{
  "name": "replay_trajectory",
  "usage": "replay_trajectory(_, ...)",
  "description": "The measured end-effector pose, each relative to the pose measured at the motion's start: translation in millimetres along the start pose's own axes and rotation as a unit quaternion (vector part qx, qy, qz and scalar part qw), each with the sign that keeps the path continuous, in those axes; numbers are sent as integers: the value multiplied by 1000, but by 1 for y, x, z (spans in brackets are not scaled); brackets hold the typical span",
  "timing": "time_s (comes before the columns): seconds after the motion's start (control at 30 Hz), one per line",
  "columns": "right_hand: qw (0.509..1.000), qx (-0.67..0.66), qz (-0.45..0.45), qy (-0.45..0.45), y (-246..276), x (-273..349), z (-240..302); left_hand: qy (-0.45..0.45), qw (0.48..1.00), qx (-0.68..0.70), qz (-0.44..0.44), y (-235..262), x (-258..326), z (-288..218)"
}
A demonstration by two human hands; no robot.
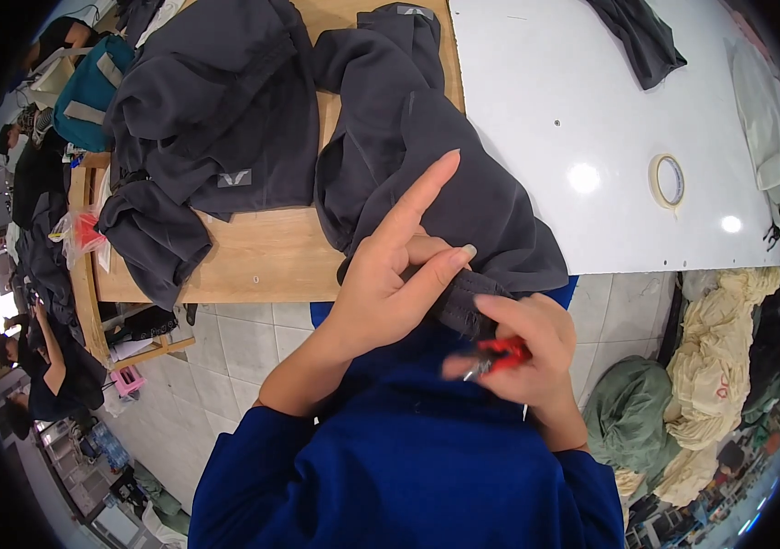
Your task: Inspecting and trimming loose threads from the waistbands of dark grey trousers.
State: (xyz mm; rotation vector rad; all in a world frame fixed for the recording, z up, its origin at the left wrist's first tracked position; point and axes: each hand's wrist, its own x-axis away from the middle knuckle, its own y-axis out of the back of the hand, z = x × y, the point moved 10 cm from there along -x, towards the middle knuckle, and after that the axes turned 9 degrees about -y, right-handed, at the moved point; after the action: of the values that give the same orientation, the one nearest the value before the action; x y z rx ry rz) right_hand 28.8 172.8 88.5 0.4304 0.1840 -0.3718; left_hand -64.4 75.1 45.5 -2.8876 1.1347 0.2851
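A dark grey garment (427,174) drapes off the wooden desk (262,256) edge, its hem beside small red-handled snips (500,355).

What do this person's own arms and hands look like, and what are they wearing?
Both hands are bare: no gloves, rings or watch visible. The left hand has fairly long, unpainted nails. The right hand is slightly blurred. Deep blue sleeves of the top end around the wrists.

White tabletop (591,119) open; dark garments (216,110) probably crowd the left.
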Motion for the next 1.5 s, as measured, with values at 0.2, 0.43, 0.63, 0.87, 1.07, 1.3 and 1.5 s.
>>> replay_trajectory(0.2,993,41,-66,86,6,10,-7,61,958,278,37,-8,7,6)
replay_trajectory(0.43,997,10,-35,71,-3,8,-12,122,953,211,178,-28,19,36)
replay_trajectory(0.63,995,50,-86,15,14,4,-12,39,981,104,157,-20,6,20)
replay_trajectory(0.87,996,80,-12,43,13,7,4,-30,994,-85,65,-2,-6,4)
replay_trajectory(1.07,998,-24,63,2,12,5,-7,-20,996,-77,45,3,-6,6)
replay_trajectory(1.3,985,166,-33,22,38,-7,-20,-23,994,-58,86,-4,-6,0)
replay_trajectory(1.5,971,238,-10,30,30,-12,-10,-19,992,-69,104,-7,-5,-4)
